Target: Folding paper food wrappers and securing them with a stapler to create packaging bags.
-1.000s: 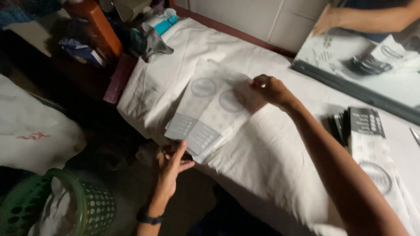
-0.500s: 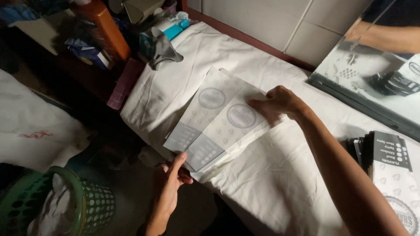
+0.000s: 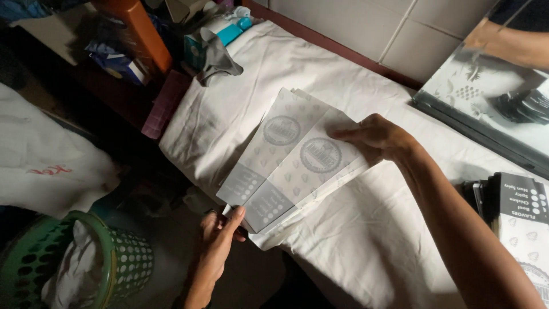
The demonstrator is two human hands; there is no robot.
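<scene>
Since a second ago the grey-and-white paper sleeves (image 3: 291, 163) have slid nearer the counter's (image 3: 366, 240) front edge, fanned on its white cloth (image 3: 240, 109). Right hand (image 3: 377, 137) presses their far end with fingers together and flat, seemingly to steady the stack, while the left hand (image 3: 220, 237) pinches the near corner, fingers closed on the paper.

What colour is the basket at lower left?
Green basket, perforated sides, seen in the head view.
</scene>
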